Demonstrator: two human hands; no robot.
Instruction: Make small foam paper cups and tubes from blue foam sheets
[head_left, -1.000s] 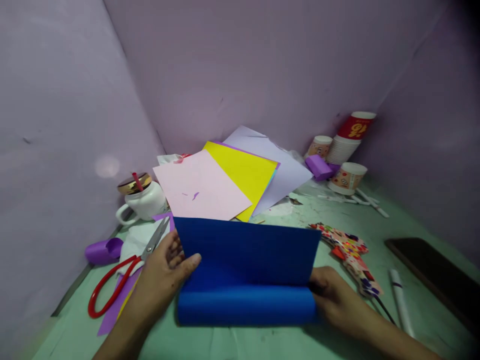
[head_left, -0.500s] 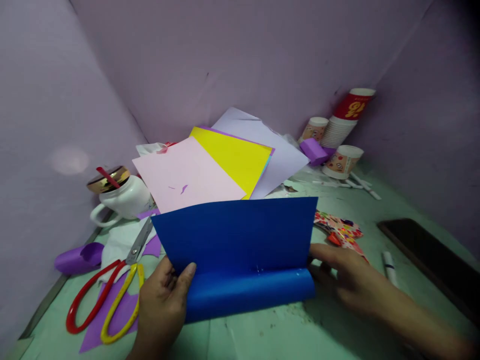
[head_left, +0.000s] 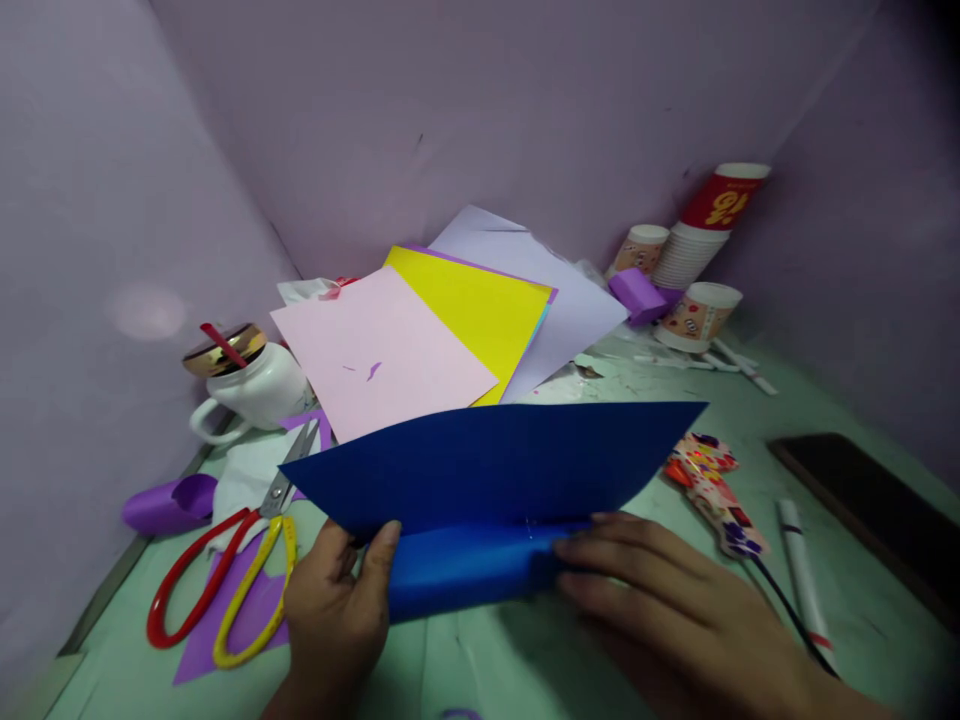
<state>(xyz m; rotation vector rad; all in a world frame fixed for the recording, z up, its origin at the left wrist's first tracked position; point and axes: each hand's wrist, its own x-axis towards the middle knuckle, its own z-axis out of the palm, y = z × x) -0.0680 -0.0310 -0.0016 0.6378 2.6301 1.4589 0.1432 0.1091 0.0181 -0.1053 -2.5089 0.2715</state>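
Note:
A sheet of blue paper (head_left: 480,465) is in front of me, its near part curled over into a rounded roll (head_left: 465,575). My left hand (head_left: 341,590) grips the left end, thumb on top of the curl and fingers behind. Across the right end of the roll lies my right hand (head_left: 660,590), its fingers stretched out and pressed on the paper. The far part of the sheet stands up, and its right corner flares outward. Left of my left hand lie scissors (head_left: 244,560) with red and yellow handles, over purple paper scraps (head_left: 202,640).
Behind are pink (head_left: 390,350), yellow (head_left: 472,310) and white sheets (head_left: 570,300). A white mug (head_left: 262,390) and a purple paper tube (head_left: 169,503) stand left. Right are paper cups (head_left: 701,315), a flower-patterned corded tool (head_left: 716,490), a marker (head_left: 802,570) and a phone (head_left: 862,500).
My right hand has moved left from the sheet's right edge onto the curled part. The sheet's upper edge has tipped and spread. My left hand keeps its hold.

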